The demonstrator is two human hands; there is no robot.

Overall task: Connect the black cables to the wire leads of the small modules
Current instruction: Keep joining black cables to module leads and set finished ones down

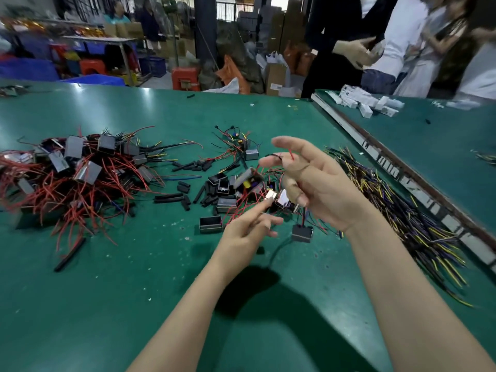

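My right hand point(316, 181) is raised over the green table point(128, 277) and pinches thin red and black wire leads point(292, 156) between thumb and fingers. A small dark module point(302, 233) dangles from those leads just below the hand. A black cable point(277, 249) trails from under the module, blurred. My left hand point(247, 232) hovers lower left of it and holds nothing. Its index finger stretches toward a shiny module point(270, 196) in the loose heap point(228, 191).
A big pile of modules with red wires point(80, 173) lies at the left. Short black sleeve pieces point(185, 189) are scattered in the middle. A bundle of black and yellow cables point(408, 218) runs along the right edge. White boxes point(367, 103) sit on the neighbouring table, with people standing behind it.
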